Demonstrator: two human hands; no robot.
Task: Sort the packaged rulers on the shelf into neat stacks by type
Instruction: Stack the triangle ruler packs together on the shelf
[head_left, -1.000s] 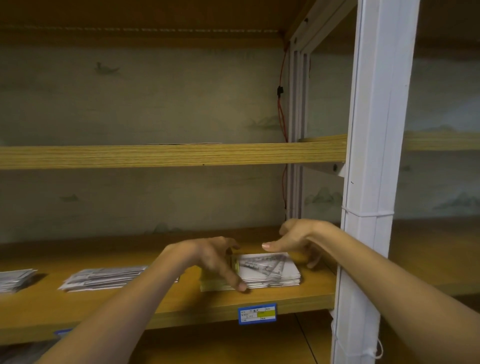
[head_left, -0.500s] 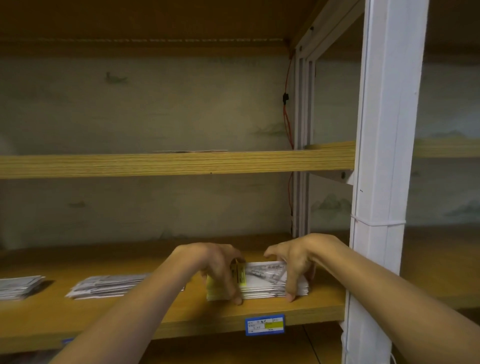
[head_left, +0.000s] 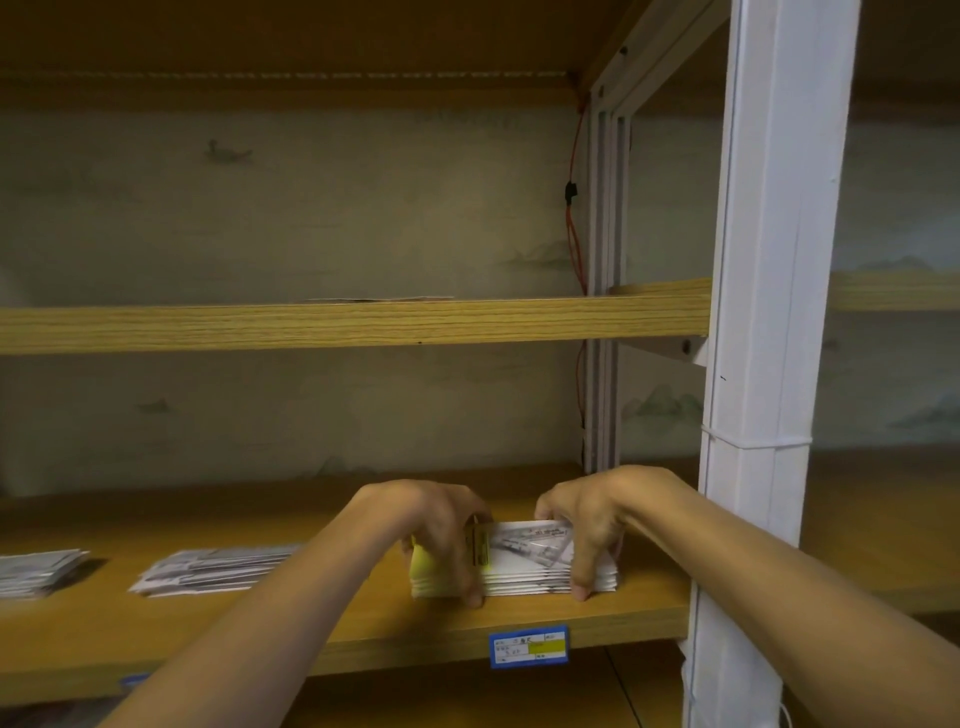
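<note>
A stack of packaged rulers (head_left: 524, 564), white with a yellow left end, lies near the front edge of the wooden shelf (head_left: 332, 629). My left hand (head_left: 441, 530) grips the stack's left end, thumb down the front face. My right hand (head_left: 587, 525) grips the right end, fingers curled over the top and thumb on the front. A flatter spread pile of packaged rulers (head_left: 218, 569) lies to the left, and another pile (head_left: 36, 571) sits at the far left edge.
A white upright post (head_left: 763, 364) stands just right of my right arm. A blue and yellow label (head_left: 528, 646) is fixed to the shelf's front edge. Another wooden shelf (head_left: 337, 325) runs above. Red cable (head_left: 574, 228) hangs at the back corner.
Both hands came down from hovering over the stack and closed on its two ends. The view shifted slightly.
</note>
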